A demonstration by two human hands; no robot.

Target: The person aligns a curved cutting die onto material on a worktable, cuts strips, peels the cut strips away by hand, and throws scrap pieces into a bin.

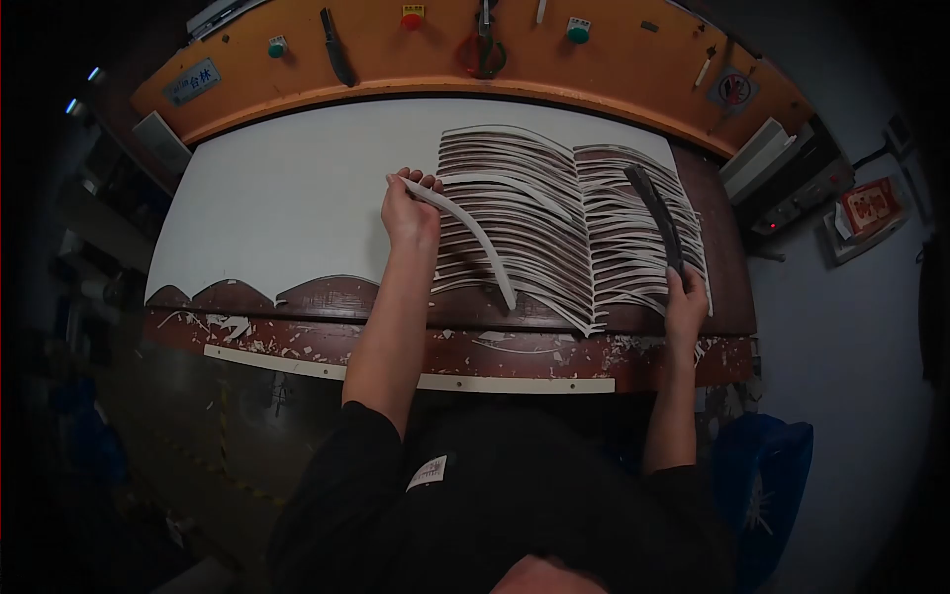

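My left hand (pixel 410 212) is closed on one end of a curved white strip (pixel 478 234), whose free end hangs down to the right over the cut sheet. My right hand (pixel 686 297) grips the lower end of a long, slightly curved dark piece (pixel 653 206); its exact kind I cannot make out. That dark piece lies over or just above rows of narrow curved white strips (pixel 633 265), with brown board showing between them. Left of the rows is an uncut white sheet (pixel 282 188) with a scalloped near edge.
An orange panel (pixel 366 61) backs the table, carrying green buttons (pixel 578 32), a red button (pixel 413 18), a hanging knife (pixel 337 49) and scissors (pixel 484 54). White scraps (pixel 235 325) litter the table's front ledge. A blue bag (pixel 760 475) stands at the lower right.
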